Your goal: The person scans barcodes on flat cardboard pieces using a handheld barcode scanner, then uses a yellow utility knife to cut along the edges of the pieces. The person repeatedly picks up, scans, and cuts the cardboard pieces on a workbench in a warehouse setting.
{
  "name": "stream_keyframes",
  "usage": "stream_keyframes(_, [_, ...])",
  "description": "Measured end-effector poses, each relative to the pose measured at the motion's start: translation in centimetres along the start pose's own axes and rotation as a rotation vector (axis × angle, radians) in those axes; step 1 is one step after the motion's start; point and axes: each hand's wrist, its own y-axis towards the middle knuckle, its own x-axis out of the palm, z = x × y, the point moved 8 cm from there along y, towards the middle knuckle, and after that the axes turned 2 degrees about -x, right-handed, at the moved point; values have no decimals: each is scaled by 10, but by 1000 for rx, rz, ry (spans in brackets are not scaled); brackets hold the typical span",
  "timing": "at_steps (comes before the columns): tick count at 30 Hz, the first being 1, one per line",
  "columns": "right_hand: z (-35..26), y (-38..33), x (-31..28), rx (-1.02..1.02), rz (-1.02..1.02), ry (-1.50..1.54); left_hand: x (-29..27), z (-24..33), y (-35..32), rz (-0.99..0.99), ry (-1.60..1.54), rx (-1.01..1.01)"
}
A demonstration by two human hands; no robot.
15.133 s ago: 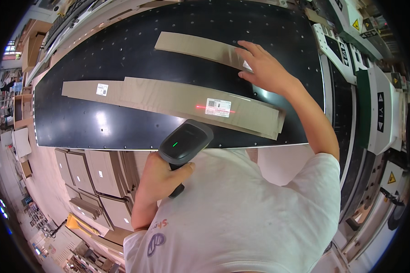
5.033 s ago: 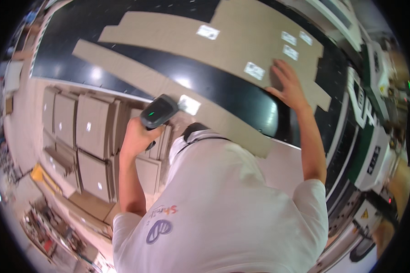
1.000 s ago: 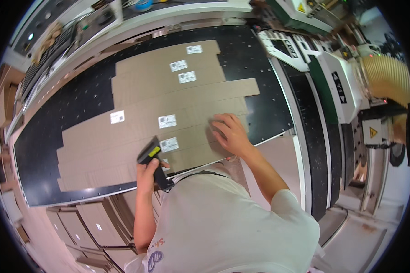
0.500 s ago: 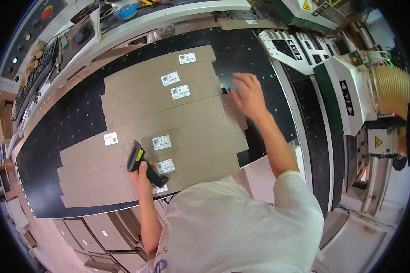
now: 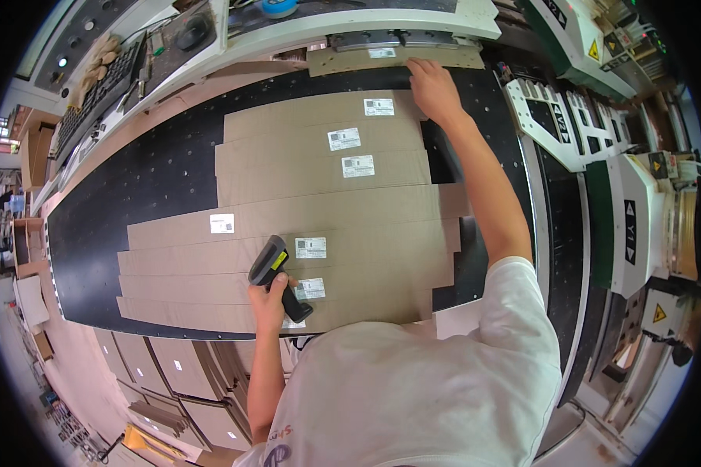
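My left hand (image 5: 268, 304) is wrapped around the handle of a black barcode scanner (image 5: 269, 261) with a yellow sticker, held over the nearer panels. My right hand (image 5: 435, 89) reaches to the far side, its fingers bent and close together at the near edge of a narrow brown board (image 5: 339, 61) with a white label. Exactly how the fingertips meet that board is hard to see. Between my arms, several long brown panels (image 5: 311, 204) lie side by side on the black table (image 5: 171, 183). White labels (image 5: 357, 166) are stuck on them.
A white rail (image 5: 288, 39) runs along the far side, with a keyboard (image 5: 93, 101) and mouse (image 5: 193, 33) beyond it. White and green machine heads (image 5: 629, 222) stand at the right. Stacked panels (image 5: 181, 370) are below the table's near edge.
My right hand has moved away from me, from above the right ends of the panels to the far board. My left hand still holds the scanner. The view has shifted.
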Motion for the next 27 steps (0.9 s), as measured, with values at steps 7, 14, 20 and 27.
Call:
stream_keyframes(7, [-17, 18, 42, 100, -125, -47, 2, -1, 1, -14, 10, 9])
stream_keyframes(14, [-35, 21, 21, -128, -200, 39, 5, 2, -1, 17, -7, 5])
stream_keyframes(20, [-6, 42, 53, -111, -589, 244, 2, 1, 0, -4, 50, -35])
stream_keyframes(27, [-6, 44, 52, -203, -495, 125, -1, -5, 5, -20, 110, -16])
